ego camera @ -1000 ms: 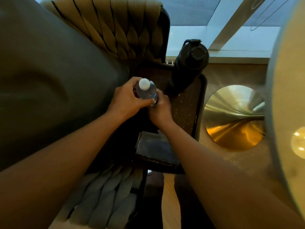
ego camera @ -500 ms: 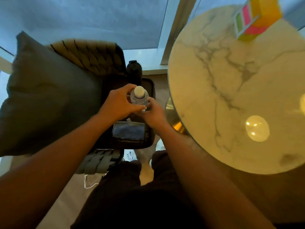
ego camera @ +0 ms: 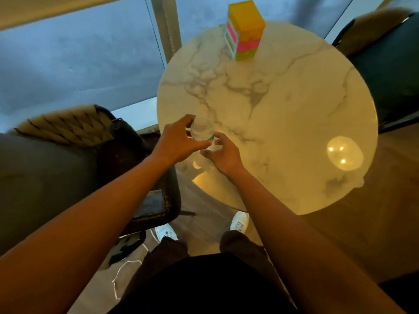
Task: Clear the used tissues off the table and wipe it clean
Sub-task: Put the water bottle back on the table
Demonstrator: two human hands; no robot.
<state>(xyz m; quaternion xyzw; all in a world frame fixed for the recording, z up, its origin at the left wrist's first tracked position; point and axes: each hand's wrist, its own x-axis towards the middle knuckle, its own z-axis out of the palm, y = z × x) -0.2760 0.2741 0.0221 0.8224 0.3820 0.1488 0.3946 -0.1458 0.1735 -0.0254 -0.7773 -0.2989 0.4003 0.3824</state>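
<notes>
A round white marble table (ego camera: 283, 105) fills the middle of the head view. At its left edge a clear plastic water bottle (ego camera: 201, 130) is seen from above, blurred. My left hand (ego camera: 179, 142) wraps its thumb and fingers around the bottle. My right hand (ego camera: 223, 152) is just right of it with fingers spread, the fingertips at the bottle's side. A bright yellow, pink and green box (ego camera: 246, 30) stands at the table's far edge. No tissues show on the tabletop. A folded blue-grey cloth (ego camera: 150, 202) lies on the chair seat, left of my arm.
A chair with a woven back (ego camera: 68, 130) and a dark cushion (ego camera: 45, 182) stands close on the left, with a dark flask (ego camera: 120, 130) on its seat. A second dark chair (ego camera: 390, 71) is at the far right. My white shoes (ego camera: 239, 220) are by the table's near edge.
The view has swung from the chair seat to the table. Both hands carried the bottle from over the seat to the table's left edge. My right hand's fingers have spread apart.
</notes>
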